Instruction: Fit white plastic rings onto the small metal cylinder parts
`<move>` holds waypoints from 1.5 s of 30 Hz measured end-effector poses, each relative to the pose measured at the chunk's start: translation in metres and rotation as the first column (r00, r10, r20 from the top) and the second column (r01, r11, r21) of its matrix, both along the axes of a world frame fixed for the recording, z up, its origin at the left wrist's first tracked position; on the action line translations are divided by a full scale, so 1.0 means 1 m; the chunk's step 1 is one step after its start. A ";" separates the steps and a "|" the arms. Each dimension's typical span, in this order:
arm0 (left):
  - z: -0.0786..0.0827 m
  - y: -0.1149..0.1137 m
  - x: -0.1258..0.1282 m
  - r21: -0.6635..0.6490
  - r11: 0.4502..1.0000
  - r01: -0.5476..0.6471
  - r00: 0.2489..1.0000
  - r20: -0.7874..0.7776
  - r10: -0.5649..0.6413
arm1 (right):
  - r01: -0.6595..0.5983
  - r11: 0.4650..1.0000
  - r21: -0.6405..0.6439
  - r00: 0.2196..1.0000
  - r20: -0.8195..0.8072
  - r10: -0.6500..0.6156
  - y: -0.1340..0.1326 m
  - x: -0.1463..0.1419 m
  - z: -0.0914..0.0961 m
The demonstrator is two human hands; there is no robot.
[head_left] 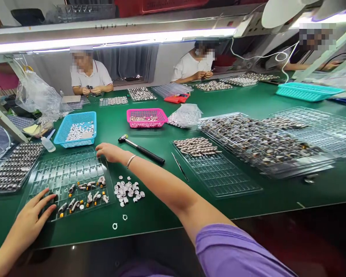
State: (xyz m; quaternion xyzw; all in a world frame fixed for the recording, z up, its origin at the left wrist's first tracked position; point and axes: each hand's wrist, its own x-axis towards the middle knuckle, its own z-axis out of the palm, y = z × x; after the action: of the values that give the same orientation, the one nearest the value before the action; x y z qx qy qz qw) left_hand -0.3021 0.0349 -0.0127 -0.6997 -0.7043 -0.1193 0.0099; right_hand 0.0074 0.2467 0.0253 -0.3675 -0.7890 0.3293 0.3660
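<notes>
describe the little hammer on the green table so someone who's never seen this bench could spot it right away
Start from the pink basket near the middle of the green table; the hammer lies just in front of it, flat on the bare mat beyond the right hand. It has a long black handle and a small head, unlike the thin metal tool lying nearby.

hammer [141, 149], pink basket [147, 117], tweezers [180, 166]
</notes>
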 end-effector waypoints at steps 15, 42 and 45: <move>0.005 0.016 0.021 0.020 0.999 0.027 0.999 -0.027 -0.027 | -0.501 0.846 0.184 0.843 0.325 0.429 -0.082 0.096 -0.059; 0.010 0.047 0.200 -0.088 0.994 0.057 0.527 0.849 0.045 | -0.173 0.962 -0.212 0.928 -0.362 0.087 -0.088 0.044 -0.048; 0.002 0.061 0.213 -0.088 0.994 0.065 0.530 0.847 0.040 | -0.117 0.966 -0.231 0.891 -0.454 0.000 -0.086 0.044 -0.052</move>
State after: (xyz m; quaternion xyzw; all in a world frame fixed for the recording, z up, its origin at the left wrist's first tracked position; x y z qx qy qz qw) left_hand -0.0886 0.0956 -0.0109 -0.5587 -0.6211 -0.4050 -0.3715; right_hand 0.0515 0.1611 -0.0264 -0.3006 -0.6453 0.5139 0.4787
